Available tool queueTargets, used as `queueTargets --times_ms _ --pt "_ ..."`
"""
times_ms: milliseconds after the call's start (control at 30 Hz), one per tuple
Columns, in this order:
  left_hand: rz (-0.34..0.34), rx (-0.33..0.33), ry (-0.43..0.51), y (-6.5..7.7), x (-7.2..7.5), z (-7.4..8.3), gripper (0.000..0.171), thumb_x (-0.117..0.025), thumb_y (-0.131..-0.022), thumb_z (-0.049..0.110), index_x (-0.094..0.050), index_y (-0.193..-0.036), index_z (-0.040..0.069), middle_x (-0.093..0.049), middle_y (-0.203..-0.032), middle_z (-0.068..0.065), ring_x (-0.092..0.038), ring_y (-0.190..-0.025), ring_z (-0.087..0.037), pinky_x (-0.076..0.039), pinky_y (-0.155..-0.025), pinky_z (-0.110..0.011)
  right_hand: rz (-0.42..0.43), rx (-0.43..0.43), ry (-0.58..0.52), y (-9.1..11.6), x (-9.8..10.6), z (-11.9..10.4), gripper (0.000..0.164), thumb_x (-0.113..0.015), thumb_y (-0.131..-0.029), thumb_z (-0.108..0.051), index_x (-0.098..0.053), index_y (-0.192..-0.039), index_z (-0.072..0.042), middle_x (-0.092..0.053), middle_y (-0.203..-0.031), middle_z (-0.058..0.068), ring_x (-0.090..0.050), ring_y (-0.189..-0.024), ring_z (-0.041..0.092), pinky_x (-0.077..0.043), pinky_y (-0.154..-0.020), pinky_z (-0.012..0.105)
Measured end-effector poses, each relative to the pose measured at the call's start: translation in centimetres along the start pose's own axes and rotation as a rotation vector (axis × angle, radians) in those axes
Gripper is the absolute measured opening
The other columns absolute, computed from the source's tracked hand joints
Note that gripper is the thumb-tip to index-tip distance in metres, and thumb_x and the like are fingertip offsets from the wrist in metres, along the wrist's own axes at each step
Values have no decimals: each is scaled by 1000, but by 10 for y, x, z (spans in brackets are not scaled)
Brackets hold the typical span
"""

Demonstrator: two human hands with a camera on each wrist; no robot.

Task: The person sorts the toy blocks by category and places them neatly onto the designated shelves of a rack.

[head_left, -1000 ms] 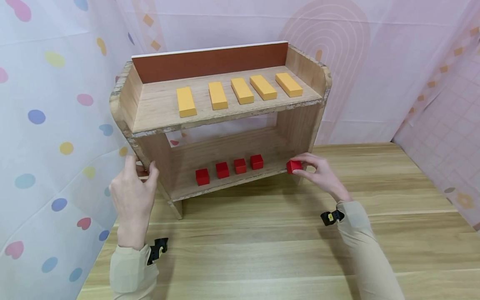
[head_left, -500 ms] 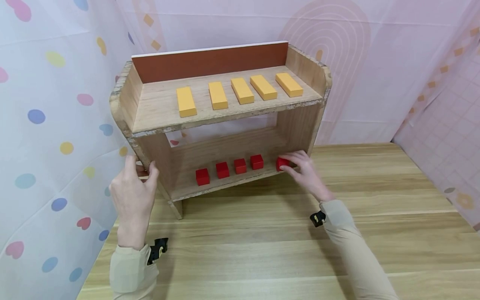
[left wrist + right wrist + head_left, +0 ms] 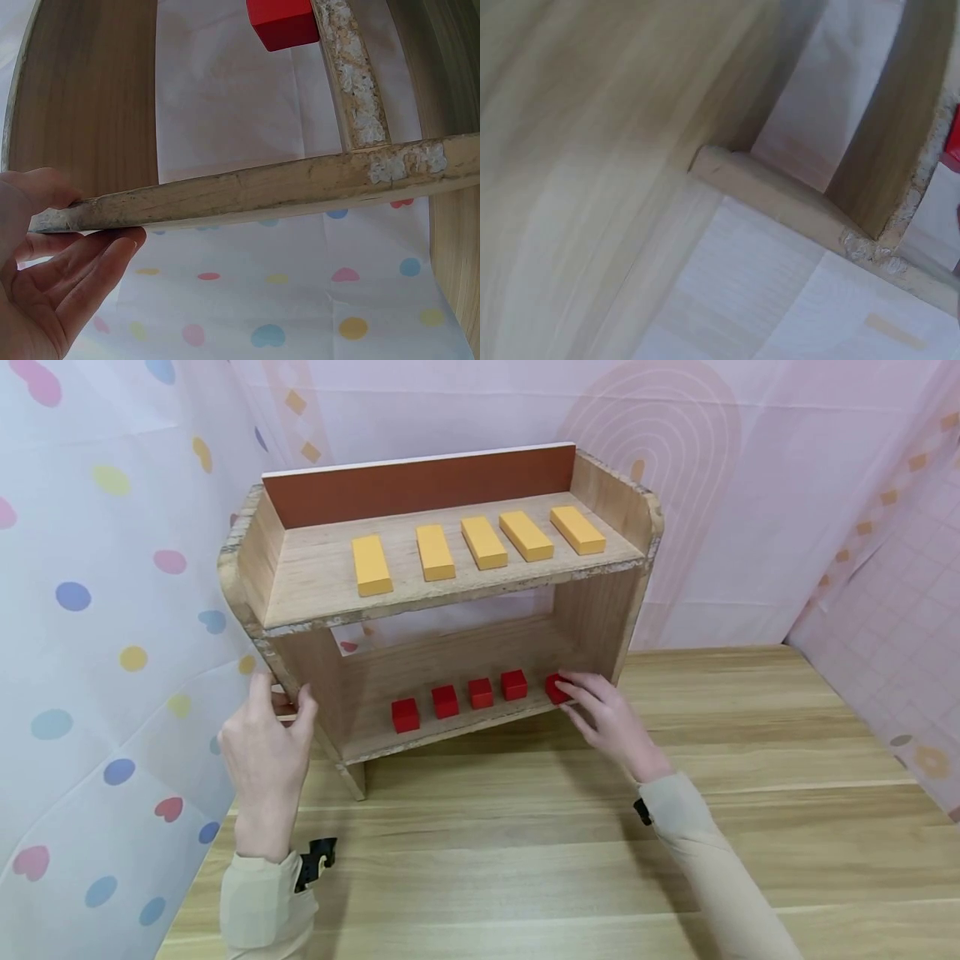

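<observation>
A two-tier wooden shelf stands on the table. My left hand grips the shelf's left side panel, thumb on one face and fingers on the other, as the left wrist view shows. On the lower tier sit several red cubes in a row. At the right end of that row, my right hand touches the last red cube with extended fingers, the thumb spread below near the shelf's front edge. The right wrist view catches only a sliver of red at its right border.
Several yellow rectangular blocks lie spaced along the upper tier, before a reddish-brown back board. Wood-grain tabletop extends in front and to the right. Patterned cloth hangs behind and on both sides.
My right hand has moved left with the red cube from the shelf's right edge onto the lower tier, and its fingers have loosened. The left hand has stayed put.
</observation>
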State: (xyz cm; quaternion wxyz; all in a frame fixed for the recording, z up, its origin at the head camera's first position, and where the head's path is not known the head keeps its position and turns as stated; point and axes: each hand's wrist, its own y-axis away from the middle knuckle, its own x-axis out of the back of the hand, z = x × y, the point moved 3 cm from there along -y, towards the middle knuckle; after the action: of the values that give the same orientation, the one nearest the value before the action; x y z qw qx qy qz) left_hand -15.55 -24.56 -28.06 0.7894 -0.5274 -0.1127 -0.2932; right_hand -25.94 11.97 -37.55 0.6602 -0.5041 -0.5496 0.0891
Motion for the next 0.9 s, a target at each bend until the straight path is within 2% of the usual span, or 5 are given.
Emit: queueTargets --times_ms 100,200,367,700,900 --pt "1 0 1 0 0 0 20 -58 -88 14 -54 -91 -5 -69 -72 -25 -63 -60 -42 -43 -53 -51 21 76 81 5 1 -4 36 -72 -77 -3 -66 -113 -1 -66 -117 16 -62 -109 31 -50 -92 43" --pt "1 -1 3 -1 0 1 20 -58 -89 14 -54 -91 -5 -69 -72 -25 -64 -60 -41 -43 -53 -51 15 106 140 8 0 -8 35 -69 -80 -6 -66 -115 -2 -66 -119 15 -61 -111 31 -49 -94 44" --pt "2 -2 1 0 1 1 19 -58 -88 13 -54 -91 -6 -69 -72 -25 -64 -59 -41 -43 -54 -51 -33 94 197 10 -4 -10 36 -62 -87 -13 -62 -122 -4 -63 -127 14 -58 -118 30 -46 -99 45" --pt "0 -4 -1 1 0 0 20 -59 -88 13 -54 -90 -6 -69 -72 -25 -64 -58 -41 -44 -54 -51 -159 48 257 7 -13 -8 49 -66 -85 -18 -56 -130 -5 -53 -140 13 -49 -129 32 -40 -106 49" --pt "2 -7 0 1 0 0 20 -59 -88 13 -54 -91 -6 -69 -72 -25 -64 -58 -41 -44 -54 -51 -181 39 250 7 -12 -8 51 -64 -85 -18 -53 -134 -7 -49 -143 13 -46 -132 32 -38 -107 49"
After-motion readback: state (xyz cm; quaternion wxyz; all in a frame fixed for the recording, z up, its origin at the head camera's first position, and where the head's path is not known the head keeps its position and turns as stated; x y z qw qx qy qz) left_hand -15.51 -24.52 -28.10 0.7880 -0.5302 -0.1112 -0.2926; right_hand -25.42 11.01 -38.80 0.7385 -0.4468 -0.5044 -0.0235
